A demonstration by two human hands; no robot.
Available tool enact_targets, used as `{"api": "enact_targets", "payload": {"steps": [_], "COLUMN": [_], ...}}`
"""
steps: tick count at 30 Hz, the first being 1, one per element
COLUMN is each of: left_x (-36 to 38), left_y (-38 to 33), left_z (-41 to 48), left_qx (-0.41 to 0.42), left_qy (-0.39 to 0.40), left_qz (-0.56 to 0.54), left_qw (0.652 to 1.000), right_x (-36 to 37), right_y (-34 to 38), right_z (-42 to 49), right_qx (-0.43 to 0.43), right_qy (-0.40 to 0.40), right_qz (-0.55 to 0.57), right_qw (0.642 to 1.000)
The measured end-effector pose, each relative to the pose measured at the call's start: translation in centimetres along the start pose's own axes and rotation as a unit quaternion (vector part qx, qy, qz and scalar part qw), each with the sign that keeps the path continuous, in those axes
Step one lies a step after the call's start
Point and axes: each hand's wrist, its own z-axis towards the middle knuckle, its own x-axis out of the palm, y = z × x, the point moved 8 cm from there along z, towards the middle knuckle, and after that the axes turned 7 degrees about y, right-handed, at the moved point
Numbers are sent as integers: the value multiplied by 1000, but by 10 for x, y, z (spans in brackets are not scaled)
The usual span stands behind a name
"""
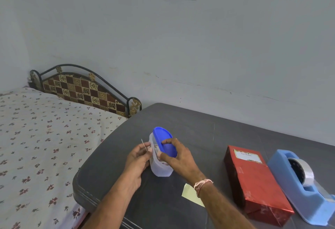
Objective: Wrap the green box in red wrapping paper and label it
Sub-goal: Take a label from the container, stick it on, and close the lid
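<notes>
The box [257,185] lies on the dark table [199,125] at the right, covered in shiny red wrapping paper, with a white label [248,156] stuck on its far end. My left hand [137,158] pinches a thin sheet of stickers [144,145] edge-on beside a translucent plastic container [159,163]. My right hand [176,154] grips the container's blue lid [164,140], which stands tilted up from the container's mouth. Inside the container small items show faintly.
A blue tape dispenser [304,183] with a roll of clear tape stands right of the red box. A pale yellow paper scrap [190,193] lies under my right wrist. A bed with a floral sheet [41,138] adjoins the table's left edge.
</notes>
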Motion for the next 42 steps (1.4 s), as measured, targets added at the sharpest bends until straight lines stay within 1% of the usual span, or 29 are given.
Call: {"api": "enact_targets", "payload": {"steps": [1, 3, 5, 9, 11, 15, 20, 22, 27, 33, 36, 37, 38, 39, 40, 42], "left_x": [3, 9, 12, 30, 37, 45, 63, 68, 75, 85, 87, 87, 87, 88, 90, 94], "left_y": [1, 5, 10, 10, 9, 6, 3, 3, -4, -3, 0, 0, 1, 1, -1, -1], "left_z": [0, -1, 0, -8, -10, -16, -29, -33, -38, -46, -46, -46, -48, -50, -52, -58], "left_qx": [-4, -19, -32, -29, -27, -41, -76, -76, -46, -51, -65, -72, -78, -82, -85, -96], "left_qy": [4, -1, -1, 70, 84, 98, 157, 163, 158, 165, 171, 171, 175, 182, 189, 202], "left_qz": [-11, -46, -76, -108, -133, -179, -230, -227, -199, -177, -194, -199, -202, -204, -205, -197], "left_qw": [1000, 999, 997, 991, 987, 978, 958, 957, 966, 969, 964, 962, 961, 959, 957, 955], "right_x": [1, 3, 3, 3, 4, -3, -5, -6, -11, -17, -20, -22, -25, -28, -31, -30], "right_y": [0, -3, -6, -9, -4, 9, 17, 18, 21, 23, 30, 33, 36, 35, 34, 24], "right_z": [-1, -6, -12, -27, -32, -39, -48, -52, -61, -66, -67, -67, -68, -69, -68, -64], "right_qx": [1, 20, 41, 65, 64, 36, 10, 5, -2, 10, 15, 11, 4, 8, 17, 41], "right_qy": [2, 2, -5, -13, -11, -32, -53, -53, -49, -64, -56, -56, -62, -71, -80, -74], "right_qz": [-14, -7, 40, 158, 191, 164, 131, 127, 123, 106, 60, 60, 84, 137, 213, 365], "right_qw": [1000, 1000, 998, 985, 980, 985, 990, 990, 991, 992, 996, 997, 995, 988, 974, 927]}}
